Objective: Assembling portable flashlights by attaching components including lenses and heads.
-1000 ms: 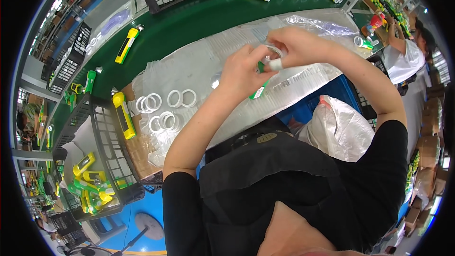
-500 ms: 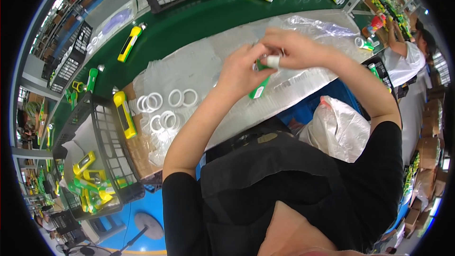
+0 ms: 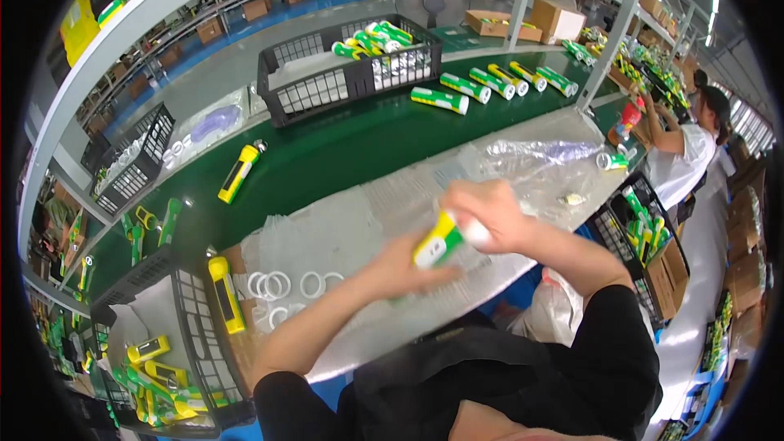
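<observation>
A green, yellow and white flashlight [image 3: 438, 241] is tilted between my hands over the middle of the plastic-covered work surface. My right hand [image 3: 494, 211] is closed around its upper end, where a white rounded part [image 3: 474, 233] shows under the fingers. Beside the lower end is my left hand [image 3: 400, 268], its fingers stretched toward the right but smeared by motion, so its hold is unclear. Several white rings [image 3: 273, 284] lie left of my left forearm. Near them, a yellow and green flashlight [image 3: 226, 294] rests on cardboard.
A black crate [image 3: 351, 86] with flashlights stands across the green belt [image 3: 327, 163]. Flashlights [image 3: 494, 82] lie in a row at the far right. Another crate [image 3: 192, 318] is at lower left, one [image 3: 608, 233] at right. Crumpled clear plastic [image 3: 539, 155] lies ahead; a co-worker [image 3: 678, 147] sits beyond.
The view has tipped upward, showing more of the far side. My hands have turned the flashlight so its yellow and white side shows, and my left hand's fingers have straightened.
</observation>
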The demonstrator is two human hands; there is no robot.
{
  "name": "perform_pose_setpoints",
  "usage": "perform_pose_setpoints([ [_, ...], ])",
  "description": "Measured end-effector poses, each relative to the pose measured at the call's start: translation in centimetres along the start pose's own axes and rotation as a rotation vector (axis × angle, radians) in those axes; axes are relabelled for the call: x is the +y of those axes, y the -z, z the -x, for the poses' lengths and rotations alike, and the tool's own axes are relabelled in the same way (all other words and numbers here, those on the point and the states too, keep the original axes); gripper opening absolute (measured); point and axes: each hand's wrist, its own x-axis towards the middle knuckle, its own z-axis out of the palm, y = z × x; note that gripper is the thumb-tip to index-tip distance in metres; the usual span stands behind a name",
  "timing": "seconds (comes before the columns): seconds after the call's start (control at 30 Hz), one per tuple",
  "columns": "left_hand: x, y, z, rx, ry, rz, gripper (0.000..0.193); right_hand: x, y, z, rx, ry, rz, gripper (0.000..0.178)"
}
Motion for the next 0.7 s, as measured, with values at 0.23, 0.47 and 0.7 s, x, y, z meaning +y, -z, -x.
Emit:
perform_pose_setpoints([
  [0.23, -7.1, 10.6, -8.3, 0.392, 0.024, -0.652, 0.059, 13.2, -12.4, -5.8, 0.195, -0.386, -0.277, 0.022],
  [0.47, -15.5, 28.7, -4.2, 0.997, 0.25, -1.281, 0.078, 25.5, -13.3, -11.4, 0.442, -0.785, 0.111, 0.032],
  [0.7, -21.1, 33.9, -0.4, 0.86, 0.722, -1.306, 0.069, 28.7, -16.0, -9.5, 0.147, -0.706, 0.471, 0.045],
])
